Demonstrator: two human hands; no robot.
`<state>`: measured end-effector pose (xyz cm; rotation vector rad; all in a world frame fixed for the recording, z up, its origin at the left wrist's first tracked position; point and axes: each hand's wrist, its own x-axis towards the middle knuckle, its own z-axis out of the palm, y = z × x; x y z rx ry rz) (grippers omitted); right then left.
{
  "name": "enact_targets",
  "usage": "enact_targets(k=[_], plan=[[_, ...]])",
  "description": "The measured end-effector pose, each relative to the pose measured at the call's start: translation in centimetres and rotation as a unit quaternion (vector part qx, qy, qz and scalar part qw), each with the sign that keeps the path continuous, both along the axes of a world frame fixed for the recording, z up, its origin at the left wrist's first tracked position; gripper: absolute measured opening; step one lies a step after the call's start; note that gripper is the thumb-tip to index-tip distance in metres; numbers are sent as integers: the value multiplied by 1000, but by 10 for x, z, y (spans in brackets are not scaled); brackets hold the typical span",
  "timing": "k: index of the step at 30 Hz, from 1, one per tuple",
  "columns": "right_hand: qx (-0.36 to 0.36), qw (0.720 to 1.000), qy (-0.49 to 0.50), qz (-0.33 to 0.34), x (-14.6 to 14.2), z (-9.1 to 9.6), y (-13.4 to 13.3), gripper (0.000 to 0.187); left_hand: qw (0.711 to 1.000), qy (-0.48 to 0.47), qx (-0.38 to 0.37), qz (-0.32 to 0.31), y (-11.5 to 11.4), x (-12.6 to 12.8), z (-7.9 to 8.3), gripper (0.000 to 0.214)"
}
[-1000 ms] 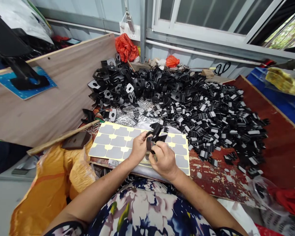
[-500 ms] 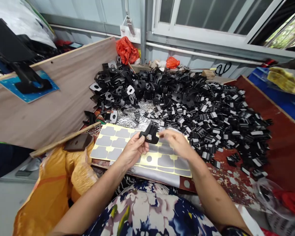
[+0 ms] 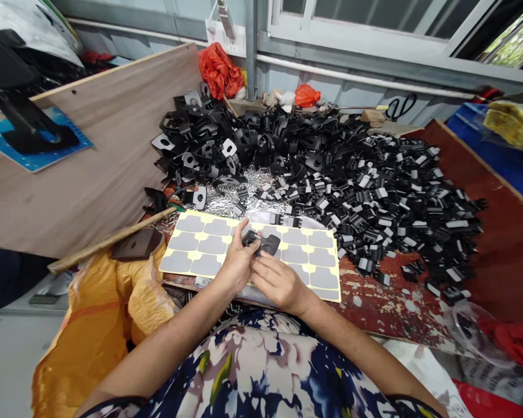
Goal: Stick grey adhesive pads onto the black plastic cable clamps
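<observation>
My left hand (image 3: 237, 261) grips a black plastic clip (image 3: 270, 244) by its hinge end, thumb on top, with the flat end pointing right. At the clip's near edge, the fingers of my right hand (image 3: 283, 283) are drawn together beside my left fingertips. Whether they pinch some small part is hidden. Beneath both hands lies a pale yellow sheet of grey stickers (image 3: 294, 254). Two small black pieces with grey pads (image 3: 285, 220) rest just beyond its far edge.
Larger black clip parts (image 3: 209, 139) are heaped at the back, thin silver pins (image 3: 259, 188) in front of them. Small black pieces (image 3: 387, 197) spread across the right. A wooden board (image 3: 113, 151) walls the left; a stick (image 3: 113, 241) lies there. Scissors (image 3: 401, 107) stand at the back.
My right hand has come down and left from beyond the clip to its near edge. The clip has turned, so its flat end now points right. The view has shifted slightly.
</observation>
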<state>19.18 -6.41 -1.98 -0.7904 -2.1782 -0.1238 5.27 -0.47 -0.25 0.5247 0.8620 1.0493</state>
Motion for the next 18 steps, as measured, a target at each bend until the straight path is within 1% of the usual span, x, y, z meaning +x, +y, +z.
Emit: enact_targets(k=[2, 3, 4, 5, 7, 8, 9, 11, 14, 16, 17, 18], plan=[[-28, 999, 22, 36, 0, -8, -8, 27, 999, -9, -52, 11, 7, -7, -5, 64], [-51, 997, 49, 30, 3, -11, -12, 30, 998, -14, -61, 19, 11, -13, -6, 55], [-78, 993, 85, -1, 8, -12, -15, 33, 997, -23, -66, 24, 15, -19, -5, 46], [-109, 985, 124, -51, 13, -13, -17, 34, 997, -30, -70, 31, 19, -25, -4, 38], [-178, 953, 185, -164, 24, -15, -18, 32, 996, -31, -81, 31, 27, -37, -1, 27], [-211, 936, 196, -204, 29, -16, -17, 31, 996, -28, -85, 21, 30, -42, 1, 24], [-240, 924, 192, -227, 31, -18, -16, 30, 996, -24, -86, 7, 32, -46, 2, 24], [-274, 918, 166, -236, 32, -22, -13, 30, 995, -18, -90, -33, 36, -51, 1, 26], [-309, 912, 152, -225, 30, -25, -10, 29, 991, -10, -102, -86, 41, -51, -7, 40], [-354, 893, 186, -207, 35, -21, -10, 26, 991, -12, -94, -92, 44, -49, -14, 50], [-390, 878, 206, -184, 39, -17, -11, 23, 993, -14, -85, -86, 45, -48, -17, 54], [-436, 860, 222, -146, 46, -13, -11, 21, 994, -14, -74, -77, 46, -46, -19, 58]])
